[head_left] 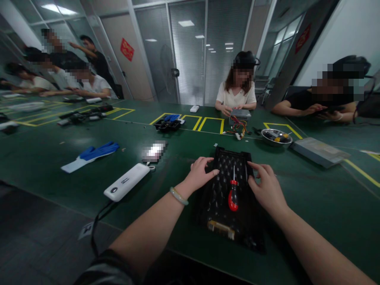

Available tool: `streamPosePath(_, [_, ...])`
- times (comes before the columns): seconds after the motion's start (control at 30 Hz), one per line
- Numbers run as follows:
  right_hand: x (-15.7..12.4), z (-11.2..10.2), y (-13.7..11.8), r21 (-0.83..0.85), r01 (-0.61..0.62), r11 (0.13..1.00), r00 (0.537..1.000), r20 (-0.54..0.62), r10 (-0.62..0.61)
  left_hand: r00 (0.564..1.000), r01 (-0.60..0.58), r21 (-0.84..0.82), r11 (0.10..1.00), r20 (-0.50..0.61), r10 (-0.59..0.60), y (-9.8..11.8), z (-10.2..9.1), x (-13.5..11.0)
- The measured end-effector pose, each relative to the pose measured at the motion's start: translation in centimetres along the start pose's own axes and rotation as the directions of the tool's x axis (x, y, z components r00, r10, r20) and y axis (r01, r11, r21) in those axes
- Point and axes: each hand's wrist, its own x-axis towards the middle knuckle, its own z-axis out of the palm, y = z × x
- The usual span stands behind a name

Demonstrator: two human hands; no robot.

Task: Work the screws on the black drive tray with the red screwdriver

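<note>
A long black panel [213, 198] with a bumpy, dimpled surface and raised sides lies in front of me, reaching toward the near table edge. My left hand [202, 174] grips its upper left edge, thumb over the top. On the opposite side, my right hand [265, 186] holds the right edge with thumb and fingers. A screwdriver [233, 196] with a red and black handle rests on the panel between my hands, its shaft pointing away from me. Nearer to me on the panel is a gold-coloured piece [221, 228]. The undersides of the panel's edges are hidden.
Left of the panel are a white power bank [127, 182], a glowing phone [154, 151] and a blue-white glove [92, 156]. Beyond are a black tray [168, 125], a metal bowl of tools [276, 136] and a grey metal cover [319, 151]. Several people sit around the green table.
</note>
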Motion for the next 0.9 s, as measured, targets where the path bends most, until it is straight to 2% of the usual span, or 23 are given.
streamPosePath(0.07, [0.3, 0.5, 0.7, 0.001, -0.06, 0.998, 0.998, -0.035, 0.06, 0.999, 0.036, -0.037, 0.999, -0.017, -0.037, -0.5, 0.2, 0.3])
streamPosePath(0.2, [0.6, 1.4, 1.8, 0.02, -0.126, 0.992, 0.992, -0.019, 0.127, 0.996, 0.084, -0.144, 0.986, -0.03, -0.09, -1.1, 0.5, 0.8])
streamPosePath(0.57, [0.8, 1.9, 2.3, 0.054, -0.202, 0.978, 0.979, 0.052, 0.2, 0.99, 0.117, -0.497, 0.86, -0.014, -0.142, -0.2, -0.1, 1.4])
streamPosePath(0.7, [0.7, 2.0, 2.3, 0.047, -0.211, 0.976, 0.976, 0.068, 0.208, 0.984, 0.161, -0.657, 0.736, 0.054, -0.167, -0.3, 0.0, 1.6])
streamPosePath(0.9, [0.4, 1.2, 1.6, -0.034, -0.285, 0.958, 0.953, 0.096, 0.287, 0.985, 0.167, -0.889, 0.426, 0.134, -0.108, 0.1, -1.1, 1.8])
